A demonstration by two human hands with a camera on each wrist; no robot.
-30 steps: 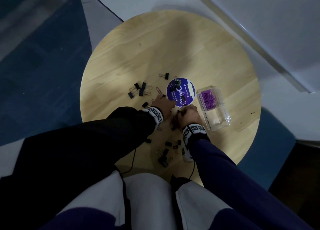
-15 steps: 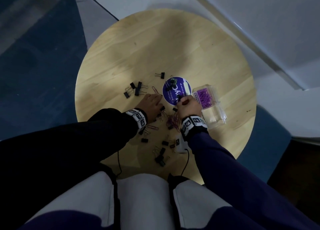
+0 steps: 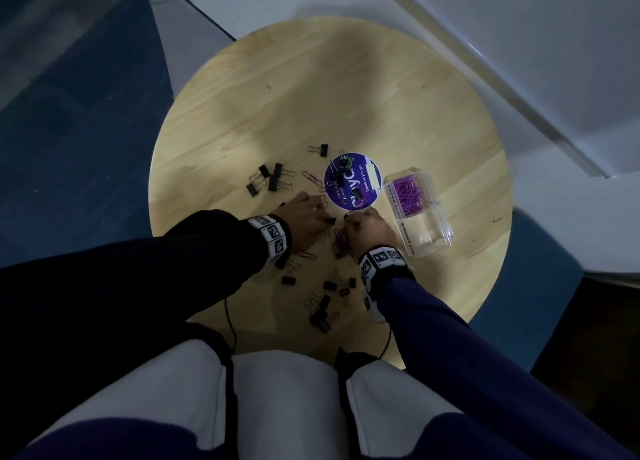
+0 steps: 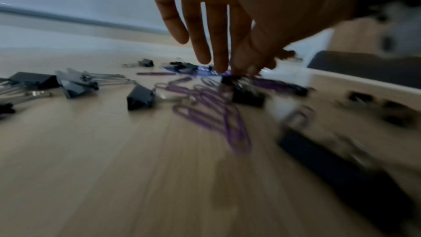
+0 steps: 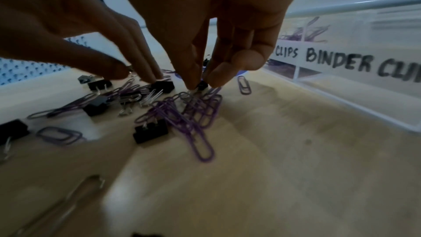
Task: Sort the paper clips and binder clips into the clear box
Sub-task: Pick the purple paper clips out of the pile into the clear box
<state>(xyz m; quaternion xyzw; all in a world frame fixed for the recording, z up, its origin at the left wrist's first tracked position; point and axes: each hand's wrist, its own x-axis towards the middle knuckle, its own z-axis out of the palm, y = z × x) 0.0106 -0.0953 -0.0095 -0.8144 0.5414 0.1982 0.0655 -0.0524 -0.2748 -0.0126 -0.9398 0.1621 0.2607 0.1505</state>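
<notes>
Both hands have dropped back into the pile: the right hand (image 5: 200, 42) now pinches a binder clip (image 5: 201, 85), the left hand (image 5: 75, 33) spread, fingertips on another, so binder sorting begins.

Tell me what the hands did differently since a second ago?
The right hand came back from near the clear box to the purple paper clips and now pinches a small black binder clip. The left hand moved only a little and touches another clip. The box and purple round card stayed put.
</notes>
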